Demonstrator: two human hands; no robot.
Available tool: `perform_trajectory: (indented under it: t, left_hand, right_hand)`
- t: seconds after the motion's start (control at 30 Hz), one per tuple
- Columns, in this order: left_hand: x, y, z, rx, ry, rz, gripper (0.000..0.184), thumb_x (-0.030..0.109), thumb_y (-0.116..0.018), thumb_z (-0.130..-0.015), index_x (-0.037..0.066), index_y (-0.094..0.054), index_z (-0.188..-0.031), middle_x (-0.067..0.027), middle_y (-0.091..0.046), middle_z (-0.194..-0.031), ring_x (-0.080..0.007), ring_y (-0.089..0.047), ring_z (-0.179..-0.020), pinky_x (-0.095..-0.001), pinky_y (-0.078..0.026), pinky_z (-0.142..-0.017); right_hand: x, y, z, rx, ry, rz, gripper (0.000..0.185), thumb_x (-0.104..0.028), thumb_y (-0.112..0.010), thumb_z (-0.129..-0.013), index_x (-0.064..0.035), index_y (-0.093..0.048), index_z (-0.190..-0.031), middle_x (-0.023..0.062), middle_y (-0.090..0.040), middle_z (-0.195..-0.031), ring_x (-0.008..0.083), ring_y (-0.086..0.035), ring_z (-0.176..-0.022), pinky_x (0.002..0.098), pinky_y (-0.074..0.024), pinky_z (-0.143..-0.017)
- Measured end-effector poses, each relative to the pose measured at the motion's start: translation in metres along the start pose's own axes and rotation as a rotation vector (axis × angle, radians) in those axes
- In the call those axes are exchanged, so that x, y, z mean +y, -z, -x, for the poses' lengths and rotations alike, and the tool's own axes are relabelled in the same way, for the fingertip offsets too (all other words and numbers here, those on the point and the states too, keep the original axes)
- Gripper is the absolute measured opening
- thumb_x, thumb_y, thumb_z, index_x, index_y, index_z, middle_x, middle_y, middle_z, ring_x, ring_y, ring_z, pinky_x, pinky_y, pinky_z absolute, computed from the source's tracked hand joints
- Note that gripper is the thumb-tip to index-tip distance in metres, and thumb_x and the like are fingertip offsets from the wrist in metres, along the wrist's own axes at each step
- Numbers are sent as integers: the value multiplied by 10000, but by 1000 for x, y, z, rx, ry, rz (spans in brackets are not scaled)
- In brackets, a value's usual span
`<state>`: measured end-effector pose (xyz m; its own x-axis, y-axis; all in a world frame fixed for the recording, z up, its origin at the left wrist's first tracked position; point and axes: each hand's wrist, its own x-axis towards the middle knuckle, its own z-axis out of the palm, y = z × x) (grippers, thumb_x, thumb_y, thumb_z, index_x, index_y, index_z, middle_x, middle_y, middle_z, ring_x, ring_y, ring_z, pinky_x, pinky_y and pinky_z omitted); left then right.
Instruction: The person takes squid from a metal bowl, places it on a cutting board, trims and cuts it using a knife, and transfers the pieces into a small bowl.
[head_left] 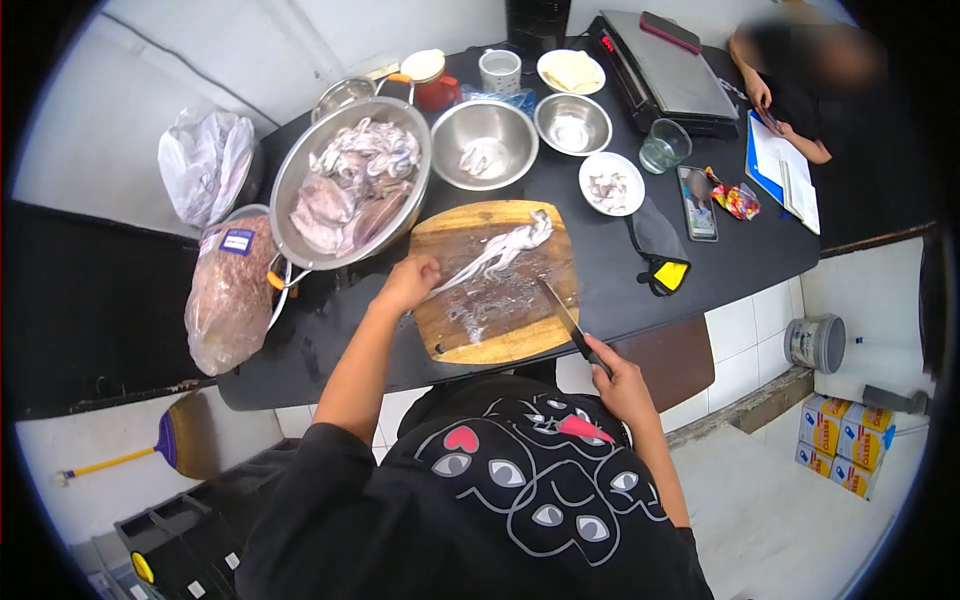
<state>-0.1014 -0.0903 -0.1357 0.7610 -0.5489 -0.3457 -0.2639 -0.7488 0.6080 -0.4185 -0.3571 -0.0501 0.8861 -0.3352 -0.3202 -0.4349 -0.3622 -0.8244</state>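
A cluster of pale squid tentacles (515,246) lies stretched across the wooden cutting board (490,352). My left hand (408,283) is at the board's left edge, fingers closed on the long, thin ends of the tentacles. My right hand (622,380) grips the black handle of a kitchen knife (566,318). Its blade points up and left over the board's right side, apart from the tentacles. Wet bits and liquid smear the board. A large steel colander (283,205) heaped with raw squid (362,175) stands up and left of the board.
Behind the board are a steel bowl (465,118) with some tentacles, a smaller bowl (572,108) and a white bowl (612,185) of pieces. A digital scale (665,75), glass (664,150), phone (698,205) and glove (660,245) lie rightward. Another person (820,90) sits by a clipboard (790,185).
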Motion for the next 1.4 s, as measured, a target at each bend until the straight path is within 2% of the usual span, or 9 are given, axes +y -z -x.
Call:
perform_trajectory:
  t: [0.13,0.17,0.3,0.5,0.6,0.77,1.07,1.3,1.4]
  left_hand:
    - [-2,4,45,46,-101,-264,260,145,-779,-707,49,-646,-909,-126,-557,-924,-330,-565,-959,-414,-462,-873]
    - [-11,-3,47,36,-74,-241,203,167,-760,-726,66,-646,-861,-142,-545,-1044,-347,-520,-1056,-434,-453,-907]
    - [-8,-7,54,95,-115,-289,196,150,-723,-720,63,-652,-881,-139,-605,-948,-338,-573,-995,-418,-468,-874]
    - [-5,24,53,-288,89,-284,293,256,-808,-662,71,-712,-868,-133,-716,-842,-299,-684,-809,-398,-527,-751]
    - [1,53,57,-448,141,-340,267,269,-782,-679,100,-740,-881,-127,-716,-899,-318,-678,-874,-422,-528,-779]
    - [-20,27,46,-45,5,-25,241,159,-760,-738,63,-723,-955,-113,-718,-895,-236,-690,-838,-340,-531,-745]
    - [8,-30,39,179,-79,-155,231,250,-756,-744,78,-701,-888,-97,-681,-822,-283,-661,-804,-414,-527,-731]
    - [6,-35,43,250,-64,-107,152,187,-740,-748,74,-688,-836,-108,-655,-840,-312,-637,-858,-434,-515,-751]
    - [5,-39,45,292,-62,-96,139,169,-737,-748,68,-684,-827,-126,-643,-867,-333,-622,-893,-439,-507,-771]
  right_hand:
    - [-29,-17,-18,-140,-58,88,496,-72,-573,-881,-216,-525,-1353,259,-626,-1144,407,-613,-1044,405,-491,-884]
    - [-29,-24,-23,-152,-32,90,499,-74,-571,-881,-221,-522,-1355,258,-627,-1141,407,-612,-1044,410,-489,-888]
    - [-32,-53,-40,-173,115,145,512,-75,-560,-878,-228,-509,-1364,263,-628,-1129,410,-612,-1037,427,-487,-891]
    - [-37,-84,-50,-243,182,205,521,-100,-545,-886,-254,-489,-1381,268,-641,-1054,409,-624,-987,445,-491,-875]
    - [-33,-94,-48,-258,177,211,523,-103,-537,-892,-263,-481,-1387,263,-644,-1029,408,-626,-968,450,-491,-869]
    - [-36,-103,-42,-224,175,179,506,-96,-531,-897,-248,-492,-1378,265,-643,-1032,415,-620,-968,453,-492,-864]
    - [-38,-111,-39,-149,163,184,491,-86,-530,-894,-234,-511,-1362,264,-644,-1002,426,-620,-936,469,-492,-841]
    - [-34,-118,-39,-137,196,195,474,-83,-525,-895,-227,-525,-1346,264,-643,-980,428,-622,-919,480,-494,-819]
    - [-40,-115,-40,-205,106,232,514,-67,-540,-891,-250,-507,-1370,256,-629,-1130,409,-617,-1024,424,-499,-880]
